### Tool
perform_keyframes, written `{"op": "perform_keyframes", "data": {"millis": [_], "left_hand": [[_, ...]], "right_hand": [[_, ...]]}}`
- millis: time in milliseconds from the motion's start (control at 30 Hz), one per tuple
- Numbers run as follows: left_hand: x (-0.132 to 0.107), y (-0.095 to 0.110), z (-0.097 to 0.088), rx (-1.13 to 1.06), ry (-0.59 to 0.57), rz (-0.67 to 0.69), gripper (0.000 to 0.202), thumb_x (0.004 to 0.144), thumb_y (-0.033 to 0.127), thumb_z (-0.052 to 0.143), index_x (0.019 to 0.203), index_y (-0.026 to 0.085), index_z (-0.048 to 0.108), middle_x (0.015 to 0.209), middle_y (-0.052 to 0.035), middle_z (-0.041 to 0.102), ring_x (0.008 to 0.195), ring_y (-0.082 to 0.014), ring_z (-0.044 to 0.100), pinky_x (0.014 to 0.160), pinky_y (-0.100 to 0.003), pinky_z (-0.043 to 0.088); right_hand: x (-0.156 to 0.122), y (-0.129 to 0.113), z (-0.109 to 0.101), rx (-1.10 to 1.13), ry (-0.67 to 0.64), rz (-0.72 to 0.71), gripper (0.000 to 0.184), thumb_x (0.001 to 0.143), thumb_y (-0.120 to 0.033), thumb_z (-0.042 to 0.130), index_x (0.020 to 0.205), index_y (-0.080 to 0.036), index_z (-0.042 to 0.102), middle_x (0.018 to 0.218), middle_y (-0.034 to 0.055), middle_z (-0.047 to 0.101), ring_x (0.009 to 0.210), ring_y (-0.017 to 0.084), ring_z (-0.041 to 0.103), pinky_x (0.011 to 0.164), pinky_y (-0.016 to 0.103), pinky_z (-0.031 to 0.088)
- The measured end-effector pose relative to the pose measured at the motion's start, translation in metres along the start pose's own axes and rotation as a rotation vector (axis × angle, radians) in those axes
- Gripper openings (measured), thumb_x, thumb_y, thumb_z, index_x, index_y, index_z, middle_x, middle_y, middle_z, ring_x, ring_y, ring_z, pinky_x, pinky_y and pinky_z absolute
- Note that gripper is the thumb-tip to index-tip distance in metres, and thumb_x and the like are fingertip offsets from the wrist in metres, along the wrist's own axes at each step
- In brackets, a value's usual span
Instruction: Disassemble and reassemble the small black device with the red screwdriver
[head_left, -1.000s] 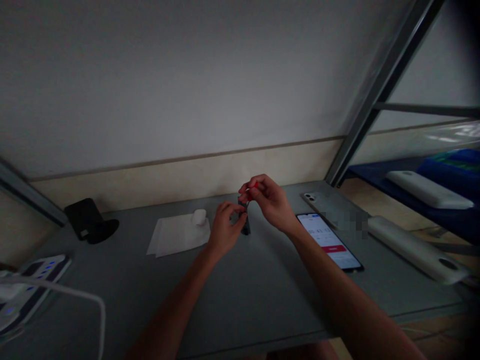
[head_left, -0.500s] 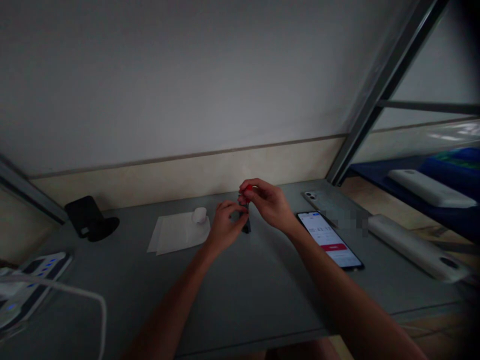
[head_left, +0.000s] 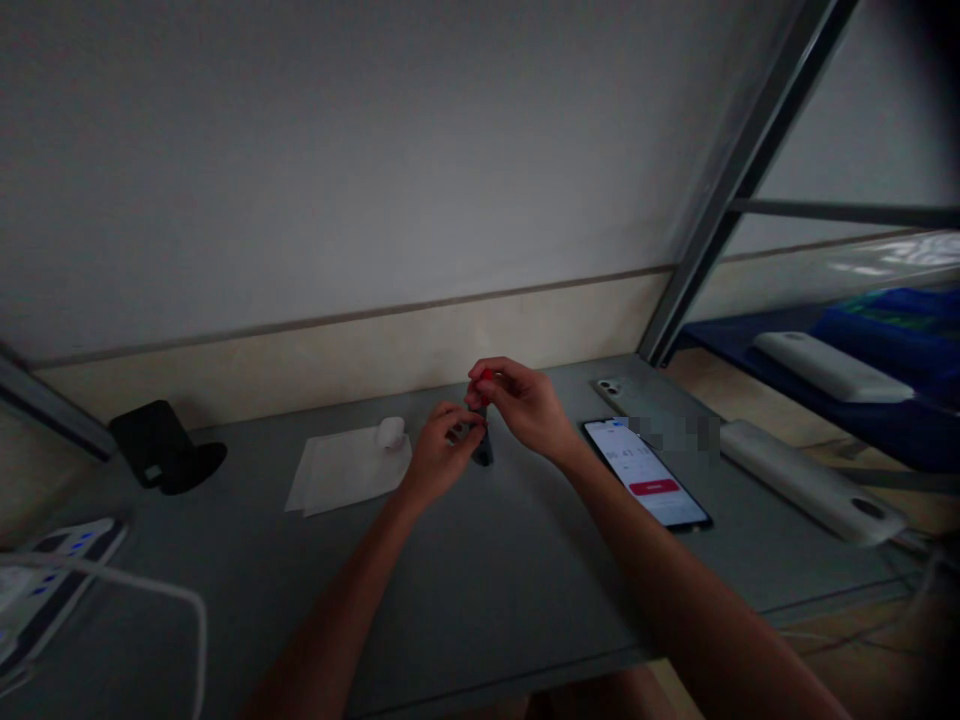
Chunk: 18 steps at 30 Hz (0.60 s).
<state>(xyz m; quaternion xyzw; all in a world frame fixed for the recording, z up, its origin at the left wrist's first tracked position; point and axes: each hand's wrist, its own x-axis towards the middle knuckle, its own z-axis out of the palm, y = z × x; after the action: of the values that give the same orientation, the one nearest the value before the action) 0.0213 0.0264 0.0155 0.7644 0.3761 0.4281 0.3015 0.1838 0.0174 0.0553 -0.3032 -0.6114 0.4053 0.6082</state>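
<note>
Close together over the middle of the grey table, both hands work at one spot. My right hand [head_left: 525, 405] is closed, thumb and fingers pinching a small red piece [head_left: 487, 376] held upright. Just below it stands a small dark object [head_left: 484, 447], its lower end at the tabletop. My left hand [head_left: 441, 447] steadies that dark object from the left, thumb and fingertips pinched about its upper part. Fingers cover where the red piece and the dark object come together, and dim light leaves their exact kind unclear.
White paper sheets [head_left: 330, 475] with a small white roll-like item [head_left: 391, 433] lie left. Right are a lit phone [head_left: 652, 480], another phone [head_left: 609, 390] and a long grey case [head_left: 810, 480]. A black stand [head_left: 161, 445], power strip [head_left: 67, 570] and white cable [head_left: 150, 586] are far left.
The whole view has shifted slightly, so things on the table appear a little further left. Both hands keep nearly the same hold on the red piece and the dark object.
</note>
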Motion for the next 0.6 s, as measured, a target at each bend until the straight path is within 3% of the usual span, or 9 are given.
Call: {"op": "perform_keyframes", "data": {"millis": [600], "left_hand": [[-0.0010, -0.0023, 0.0007, -0.115, -0.023, -0.029, 0.013, 0.090, 0.025, 0.063, 0.094, 0.019, 0.074, 0.102, -0.0065, 0.063, 0.092, -0.0175, 0.063, 0.074, -0.027, 0.049]], "right_hand": [[-0.0006, 0.0000, 0.0003, -0.021, 0.002, -0.027, 0.015, 0.089, -0.032, 0.065, 0.099, -0.021, 0.066, 0.081, 0.0005, 0.068, 0.073, 0.014, 0.067, 0.070, 0.028, 0.054]]}}
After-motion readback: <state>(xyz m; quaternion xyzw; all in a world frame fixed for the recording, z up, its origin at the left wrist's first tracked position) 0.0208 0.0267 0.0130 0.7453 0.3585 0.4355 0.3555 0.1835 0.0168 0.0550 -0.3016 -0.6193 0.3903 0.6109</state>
